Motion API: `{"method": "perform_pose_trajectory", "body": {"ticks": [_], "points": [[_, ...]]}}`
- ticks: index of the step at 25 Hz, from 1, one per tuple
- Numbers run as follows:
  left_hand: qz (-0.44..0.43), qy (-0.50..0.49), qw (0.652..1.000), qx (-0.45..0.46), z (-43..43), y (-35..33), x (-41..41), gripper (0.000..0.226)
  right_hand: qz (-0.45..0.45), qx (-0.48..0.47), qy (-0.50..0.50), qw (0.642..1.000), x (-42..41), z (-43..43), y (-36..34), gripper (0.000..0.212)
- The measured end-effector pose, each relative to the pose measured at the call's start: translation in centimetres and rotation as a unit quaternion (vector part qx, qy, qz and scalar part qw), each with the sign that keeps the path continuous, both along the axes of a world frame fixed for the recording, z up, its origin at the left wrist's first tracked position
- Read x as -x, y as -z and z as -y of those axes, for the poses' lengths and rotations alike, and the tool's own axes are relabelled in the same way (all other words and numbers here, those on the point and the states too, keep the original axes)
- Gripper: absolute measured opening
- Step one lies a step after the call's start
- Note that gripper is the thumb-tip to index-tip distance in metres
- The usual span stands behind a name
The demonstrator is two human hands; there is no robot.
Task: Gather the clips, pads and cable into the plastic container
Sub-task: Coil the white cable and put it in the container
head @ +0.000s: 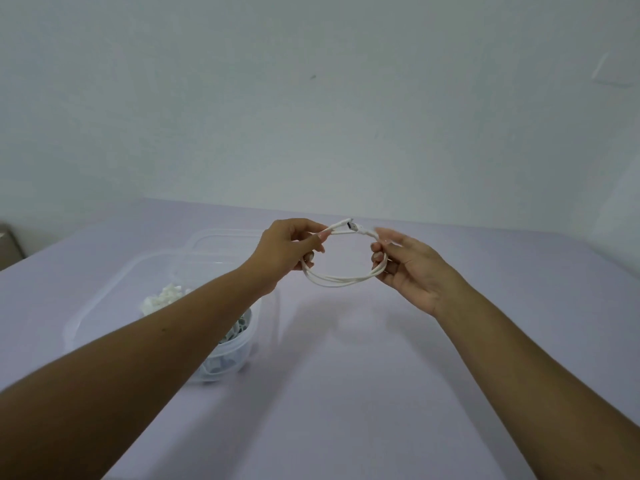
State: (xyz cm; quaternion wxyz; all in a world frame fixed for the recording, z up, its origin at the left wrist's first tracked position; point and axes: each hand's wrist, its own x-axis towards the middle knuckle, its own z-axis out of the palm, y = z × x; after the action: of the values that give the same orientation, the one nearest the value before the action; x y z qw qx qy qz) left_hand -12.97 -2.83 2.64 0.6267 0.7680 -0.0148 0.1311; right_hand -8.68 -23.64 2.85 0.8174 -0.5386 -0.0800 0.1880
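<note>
A white cable [341, 280] is coiled into a loop and held in the air above the table, right of the container. My left hand [289, 249] pinches the loop's left side, with one plug end sticking out past my fingertips. My right hand [410, 266] holds the right side of the coil with curled fingers. The clear plastic container [104, 299] stands on the table under my left forearm. White clips [162, 299] and grey pads [239, 329] lie inside it, partly hidden by my arm.
A clear lid [221, 239] lies just behind the container. The table [346, 393] has a pale lilac cover, with a plain wall behind it. A brown object [8, 245] shows at the far left edge.
</note>
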Motion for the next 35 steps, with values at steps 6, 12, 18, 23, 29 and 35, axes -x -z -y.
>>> {"method": "perform_pose_trajectory", "body": {"ticks": [6,12,18,23,29,35], "points": [[-0.045,-0.048,0.993,0.093,1.2,0.0,-0.1,0.019,0.150,0.016,0.012,0.988,0.3,-0.2,0.2,0.028],[-0.004,-0.057,0.988,-0.146,0.8,-0.5,-0.3,0.020,0.227,0.034,0.063,0.971,0.4,-0.9,0.4,0.028],[-0.125,0.105,0.986,-0.042,0.1,-1.3,0.5,0.025,0.166,-0.014,0.117,0.979,0.3,-1.2,0.9,0.022],[-0.146,0.173,0.941,0.253,0.6,-0.8,1.0,0.022,0.182,0.062,0.174,0.966,0.1,-2.2,1.6,0.020],[-0.088,0.157,0.906,0.384,0.7,-0.6,0.9,0.026,0.298,0.243,0.146,0.912,0.2,-2.2,2.1,0.019],[-0.093,0.150,0.894,0.411,-0.4,-0.4,0.6,0.032,0.050,-0.043,-0.125,0.990,0.7,-1.5,0.5,0.018]]}}
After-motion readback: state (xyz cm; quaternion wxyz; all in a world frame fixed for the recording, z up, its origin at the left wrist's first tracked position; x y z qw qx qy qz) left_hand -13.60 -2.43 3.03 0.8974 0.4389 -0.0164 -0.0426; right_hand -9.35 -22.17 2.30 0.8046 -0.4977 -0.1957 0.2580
